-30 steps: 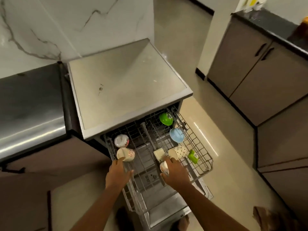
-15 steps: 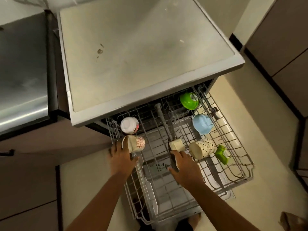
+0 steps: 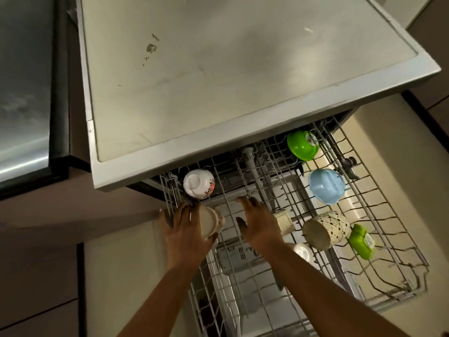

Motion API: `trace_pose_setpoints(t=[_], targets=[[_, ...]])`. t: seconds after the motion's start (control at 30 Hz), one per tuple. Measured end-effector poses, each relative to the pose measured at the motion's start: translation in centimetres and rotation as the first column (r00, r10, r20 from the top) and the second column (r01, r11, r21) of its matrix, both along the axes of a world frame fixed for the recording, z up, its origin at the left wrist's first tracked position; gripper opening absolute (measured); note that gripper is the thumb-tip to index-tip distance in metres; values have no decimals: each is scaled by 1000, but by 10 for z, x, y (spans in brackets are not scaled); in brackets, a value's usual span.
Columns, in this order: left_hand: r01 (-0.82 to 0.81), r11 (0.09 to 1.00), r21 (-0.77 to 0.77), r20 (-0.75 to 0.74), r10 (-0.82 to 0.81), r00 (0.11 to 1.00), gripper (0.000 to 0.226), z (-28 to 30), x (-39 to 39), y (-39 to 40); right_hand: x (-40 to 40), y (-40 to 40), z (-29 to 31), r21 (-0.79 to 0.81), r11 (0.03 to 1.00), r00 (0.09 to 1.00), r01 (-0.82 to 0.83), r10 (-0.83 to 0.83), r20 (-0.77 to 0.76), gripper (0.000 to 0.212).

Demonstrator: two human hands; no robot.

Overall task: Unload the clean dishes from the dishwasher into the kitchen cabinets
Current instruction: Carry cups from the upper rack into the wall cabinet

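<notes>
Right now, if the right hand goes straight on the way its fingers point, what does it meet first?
Probably the wire rack itself: the right hand points up-left along the middle tines toward the grey spray-arm post. Depth is unclear.

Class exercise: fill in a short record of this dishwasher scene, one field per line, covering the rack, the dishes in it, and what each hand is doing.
rack: wire rack pulled out of the dishwasher
back right: green bowl, blue bowl in front of it
back left: white flowered cup
front right: patterned cup on its side, small green piece beside it
left hand: grips a cream cup
right hand: open, over the rack's middle
</notes>
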State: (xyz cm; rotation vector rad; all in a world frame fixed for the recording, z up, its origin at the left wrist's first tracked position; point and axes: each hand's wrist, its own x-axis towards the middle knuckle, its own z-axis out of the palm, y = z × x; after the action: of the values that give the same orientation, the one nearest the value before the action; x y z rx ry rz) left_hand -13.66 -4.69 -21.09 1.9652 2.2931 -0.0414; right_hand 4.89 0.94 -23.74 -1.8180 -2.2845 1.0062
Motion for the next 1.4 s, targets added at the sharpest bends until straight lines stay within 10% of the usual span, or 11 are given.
trace_pose_setpoints(t=[0.33, 0.83, 1.4], targets=[[-31, 997, 65, 338, 7, 941, 96, 26, 11, -43, -74, 78, -6, 225, 963, 989, -146, 148, 10, 65], [-9, 1000, 4, 345, 6, 939, 105, 13, 6, -48, -124, 102, -41, 217, 835, 854, -506, 448, 266, 98], [-4, 1000, -10, 330, 7, 944, 93, 34, 30, -63, -9, 25, 15, 298, 955, 980, -8, 68, -189, 94]])
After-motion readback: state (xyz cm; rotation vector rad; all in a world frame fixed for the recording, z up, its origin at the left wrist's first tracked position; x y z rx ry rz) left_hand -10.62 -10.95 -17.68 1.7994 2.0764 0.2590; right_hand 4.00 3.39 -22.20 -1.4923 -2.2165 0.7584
